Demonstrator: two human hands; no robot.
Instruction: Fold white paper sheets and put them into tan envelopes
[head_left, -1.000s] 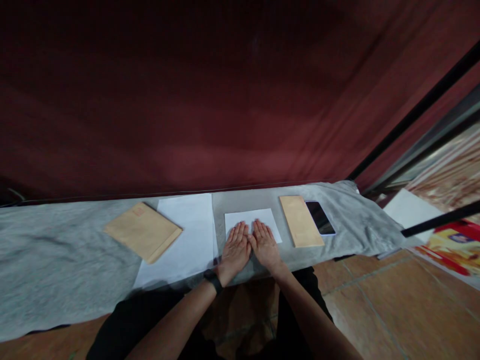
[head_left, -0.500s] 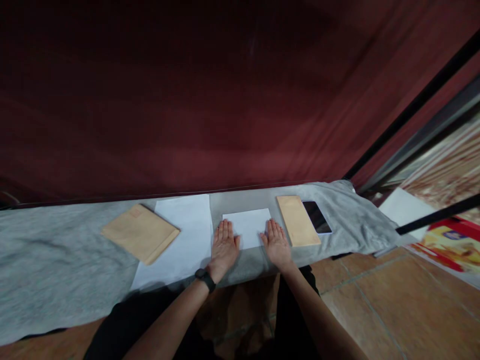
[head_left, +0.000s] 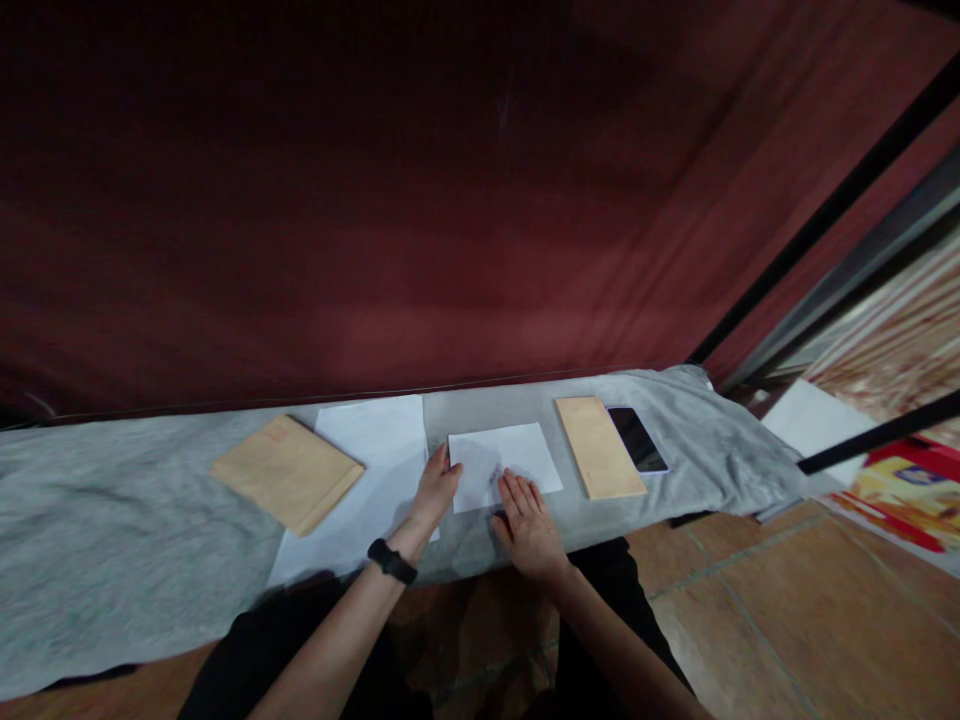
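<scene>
A small white sheet of paper (head_left: pixel 517 450) lies flat on the grey cloth in front of me. My left hand (head_left: pixel 435 488) is at its left edge, the thumb over the paper and the fingers curled around the side, gripping it. On the lower middle of the same sheet rests my right hand (head_left: pixel 529 525), fingers stretched out and palm down. Just left of my left hand is a stack of larger white paper (head_left: pixel 382 460), partly covered by brown envelopes (head_left: pixel 289 470).
To the right, another brown envelope (head_left: pixel 600 445) lies beside a dark-screened phone (head_left: pixel 637 440). The grey cloth (head_left: pixel 112 540) covers a narrow bench against a dark red surface (head_left: pixel 450 250). A black bar (head_left: pixel 885 432) and a red-and-yellow box (head_left: pixel 907 490) are at far right.
My left hand has gone from lying flat to gripping the sheet's left edge. My right hand has shifted left, from the sheet's right corner onto its lower middle.
</scene>
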